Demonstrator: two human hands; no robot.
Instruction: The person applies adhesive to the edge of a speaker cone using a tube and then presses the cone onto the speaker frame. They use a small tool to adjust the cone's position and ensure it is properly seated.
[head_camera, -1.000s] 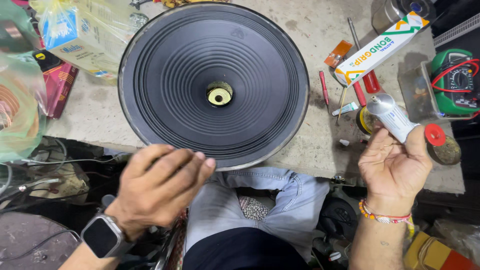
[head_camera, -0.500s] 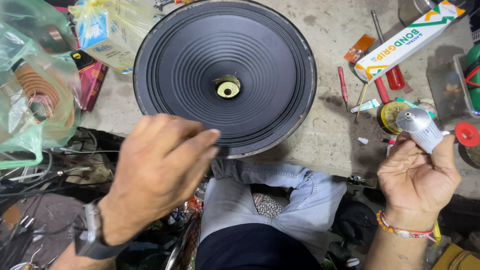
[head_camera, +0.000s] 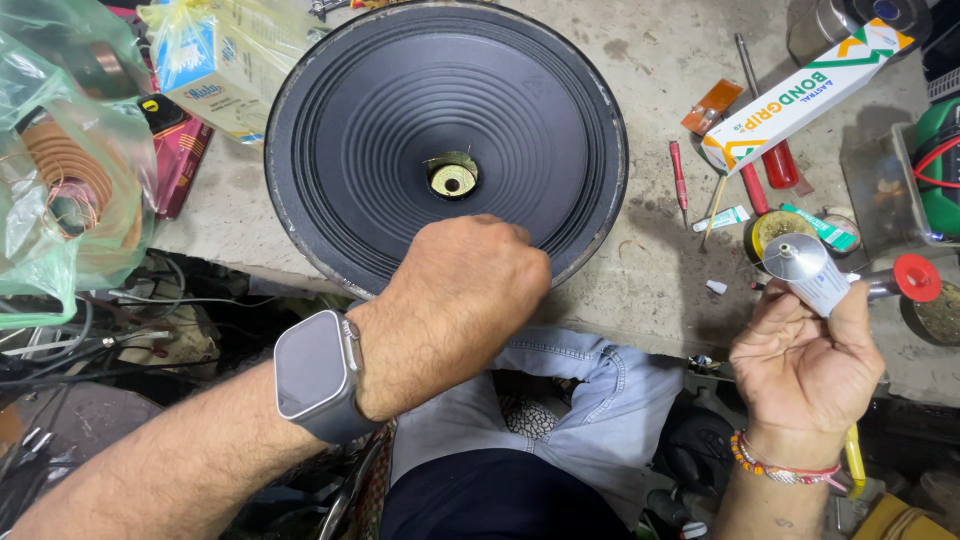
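A large black speaker cone (head_camera: 400, 110) lies face up on the concrete bench, with a round yellowish centre hole (head_camera: 452, 179). My left hand (head_camera: 460, 300), a smartwatch on its wrist, hovers over the cone's near rim with fingers curled under; I cannot see anything in it. To the right, my right hand (head_camera: 805, 355) grips a silver glue tube (head_camera: 810, 270) with a red cap (head_camera: 916, 278), held near the bench's front edge. A beaded bracelet circles that wrist.
A long white glue box (head_camera: 800, 95), red screwdrivers (head_camera: 679, 178), an open tin (head_camera: 775, 232) and a meter (head_camera: 940, 170) lie right of the cone. A plastic bag with copper coils (head_camera: 65, 180) and a carton (head_camera: 225, 65) sit left. My knees are below the bench.
My left hand moved up and right, now over the cone's near rim, with its fingers curled. The view shifted slightly; the right hand keeps hold of the tube.
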